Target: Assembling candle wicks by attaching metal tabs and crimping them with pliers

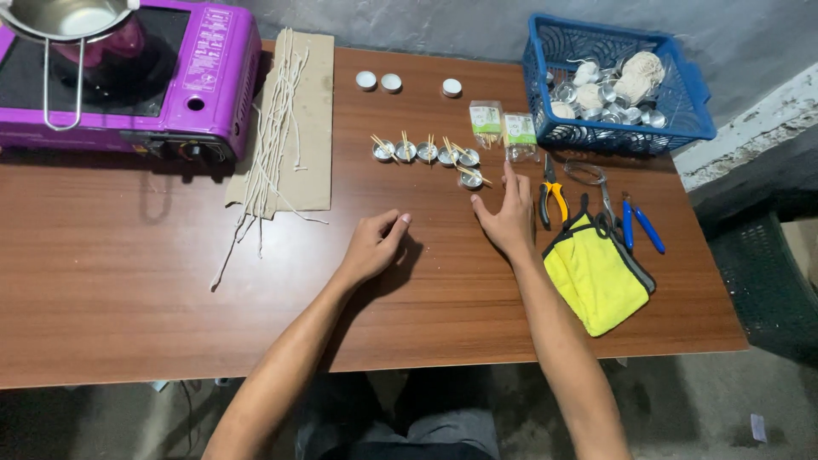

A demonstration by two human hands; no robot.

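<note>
A brown wooden table (128,290) stands against a grey wall (409,21), over grey concrete floor (682,409).

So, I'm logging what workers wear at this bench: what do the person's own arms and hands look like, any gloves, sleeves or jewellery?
Both arms are bare from as far up as the view shows: no sleeves. The left hand and right hand wear no gloves, and no rings, watch or bracelets are visible. Nails look short.

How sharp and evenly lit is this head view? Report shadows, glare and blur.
Head view: soft, even light; a faint shadow lies beside the left hand on the table; mild glare on the steel pot and purple stove; right hand and small metal cups sharp; no motion blur.
</note>
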